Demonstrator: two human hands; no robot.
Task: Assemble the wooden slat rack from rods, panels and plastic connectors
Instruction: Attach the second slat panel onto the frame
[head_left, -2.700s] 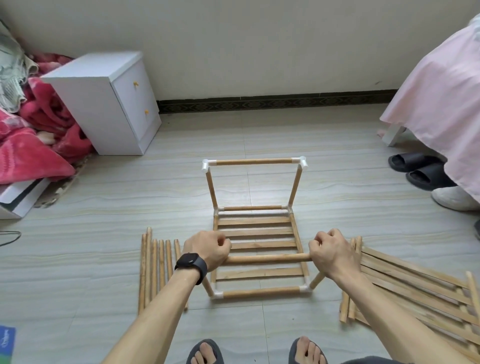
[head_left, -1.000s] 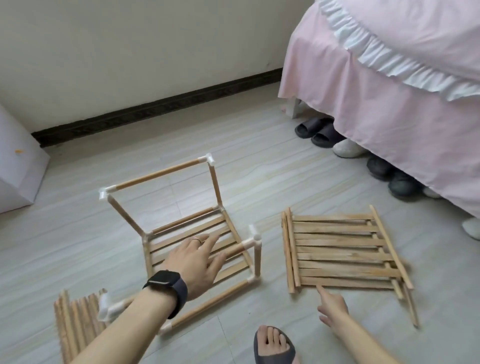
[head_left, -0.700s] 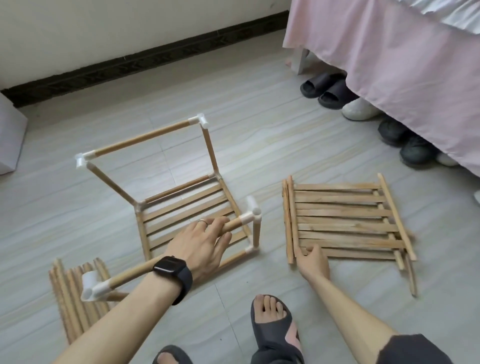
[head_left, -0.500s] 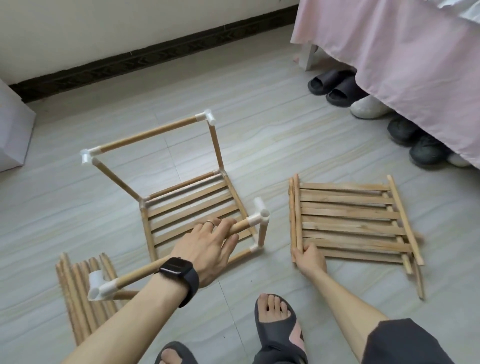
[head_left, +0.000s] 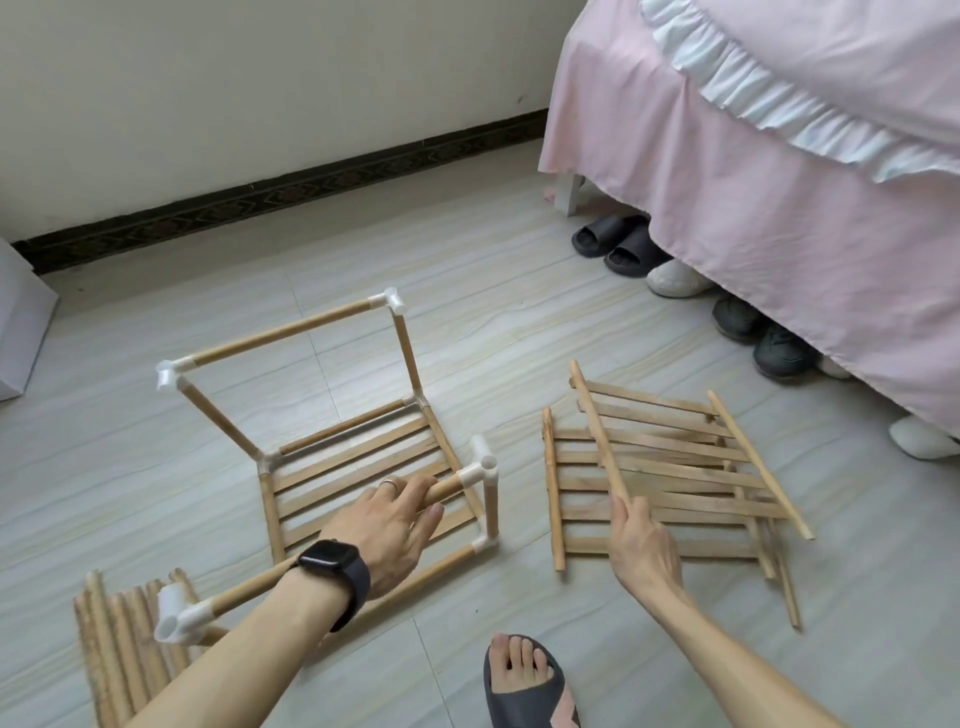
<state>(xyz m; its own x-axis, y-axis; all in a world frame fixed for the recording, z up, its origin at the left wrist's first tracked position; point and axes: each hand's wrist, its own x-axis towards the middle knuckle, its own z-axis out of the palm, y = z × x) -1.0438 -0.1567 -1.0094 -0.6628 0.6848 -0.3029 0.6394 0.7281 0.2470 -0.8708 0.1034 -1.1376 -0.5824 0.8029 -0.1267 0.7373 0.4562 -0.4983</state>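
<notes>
Right now the left hand (head_left: 387, 525) is wrapped around the near top rod (head_left: 332, 540) of the half-built rack (head_left: 332, 467), steadying it on the floor (head_left: 519, 332). The right hand (head_left: 641, 545) has a narrow grip on the near corner of a slat panel (head_left: 670, 447), pinching 1 side rail so the panel's near edge lifts off a second panel (head_left: 623, 525) lying under it.

Several things could go wrong from here. Held by only 1 rail, the lifted panel looks likely to twist or sag, and its far edge seems to rest on the lower panel, so it may drag that one along or snag on its slats. Just right of this grip, loose sticks (head_left: 779, 571) could be knocked away. The rack's near left connector (head_left: 179, 618), behind the left grip, hangs over a bundle of rods (head_left: 119, 660); I cannot tell whether a leg props it, so leaning on the rod may tip the frame or pop a joint.
</notes>
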